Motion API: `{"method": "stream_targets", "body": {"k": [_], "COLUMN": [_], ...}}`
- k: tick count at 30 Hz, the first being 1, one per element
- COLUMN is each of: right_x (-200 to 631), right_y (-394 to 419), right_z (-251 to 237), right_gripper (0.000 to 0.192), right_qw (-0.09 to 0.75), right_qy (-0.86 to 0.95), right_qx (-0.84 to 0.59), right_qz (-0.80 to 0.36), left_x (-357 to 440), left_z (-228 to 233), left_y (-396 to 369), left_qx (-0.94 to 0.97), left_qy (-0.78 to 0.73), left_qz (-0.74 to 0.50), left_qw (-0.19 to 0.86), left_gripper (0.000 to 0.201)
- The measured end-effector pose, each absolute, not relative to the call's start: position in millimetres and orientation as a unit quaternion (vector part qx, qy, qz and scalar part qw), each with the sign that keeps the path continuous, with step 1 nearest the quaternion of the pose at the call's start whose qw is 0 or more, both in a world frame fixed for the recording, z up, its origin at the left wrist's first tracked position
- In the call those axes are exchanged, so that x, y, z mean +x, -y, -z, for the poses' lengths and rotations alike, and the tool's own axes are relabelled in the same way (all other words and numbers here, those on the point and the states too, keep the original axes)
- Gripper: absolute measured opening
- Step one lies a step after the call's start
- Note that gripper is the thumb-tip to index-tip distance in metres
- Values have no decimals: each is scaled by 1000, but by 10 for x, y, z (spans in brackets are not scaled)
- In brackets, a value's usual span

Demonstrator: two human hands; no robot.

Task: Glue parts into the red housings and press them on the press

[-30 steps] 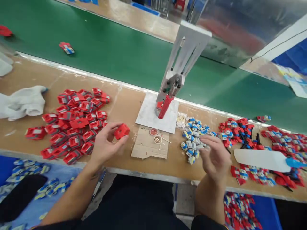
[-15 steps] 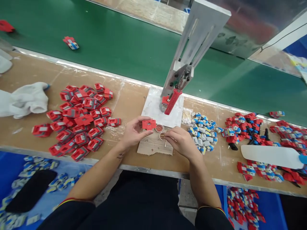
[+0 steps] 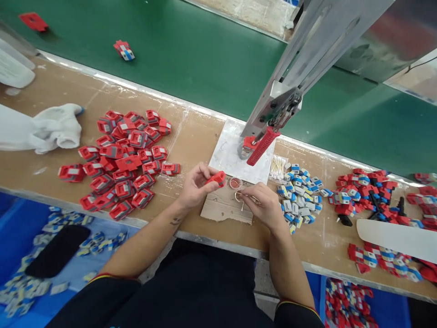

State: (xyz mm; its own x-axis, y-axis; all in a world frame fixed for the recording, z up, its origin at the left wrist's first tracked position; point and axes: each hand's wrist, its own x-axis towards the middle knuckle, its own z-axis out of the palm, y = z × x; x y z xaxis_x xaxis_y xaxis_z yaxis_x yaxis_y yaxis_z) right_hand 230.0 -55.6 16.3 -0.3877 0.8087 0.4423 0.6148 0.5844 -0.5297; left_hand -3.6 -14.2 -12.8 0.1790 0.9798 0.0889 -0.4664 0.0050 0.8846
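My left hand (image 3: 195, 184) holds a small red plastic part (image 3: 217, 178) between thumb and fingers, just above a scrap of cardboard (image 3: 221, 210). My right hand (image 3: 262, 205) is next to it, fingers pinched on a thin stick at a small ring-shaped cup (image 3: 238, 196) on the cardboard. A second small cup with red paste (image 3: 235, 183) sits between the two hands. Left of my left hand lies a heap of red parts (image 3: 119, 161); right of my right hand lies a pile of small blue-and-white parts (image 3: 299, 193).
A hand press with a red handle (image 3: 262, 146) stands on a white plate (image 3: 227, 157) behind the cardboard. Cotton swabs (image 3: 277, 166) lie beside it. Assembled red pieces (image 3: 367, 196), a white fan-like sheet (image 3: 398, 237), a white glove (image 3: 51, 130) and the green conveyor (image 3: 191, 59) surround the bench.
My left hand carried the red part from the heap to the cardboard. My right hand left the blue-and-white pile and went to the ring-shaped cup. The view tilted downward.
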Motion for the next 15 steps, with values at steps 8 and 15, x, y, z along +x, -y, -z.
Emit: {"method": "stream_targets", "body": {"k": [8, 15], "right_x": [2331, 2340], "right_y": [552, 554], "right_z": [-117, -102], "right_gripper": [11, 15], "right_qw": [342, 329], "right_qy": [815, 826], "right_qx": [-438, -420], "right_qz": [-164, -184], "left_x": [-15, -62], "left_z": [-44, 16], "left_y": [122, 70], "left_qx": [270, 285], "left_qy": [-329, -329], "left_qz": [-525, -488], "left_qw": [737, 757], "left_gripper": [47, 58]}}
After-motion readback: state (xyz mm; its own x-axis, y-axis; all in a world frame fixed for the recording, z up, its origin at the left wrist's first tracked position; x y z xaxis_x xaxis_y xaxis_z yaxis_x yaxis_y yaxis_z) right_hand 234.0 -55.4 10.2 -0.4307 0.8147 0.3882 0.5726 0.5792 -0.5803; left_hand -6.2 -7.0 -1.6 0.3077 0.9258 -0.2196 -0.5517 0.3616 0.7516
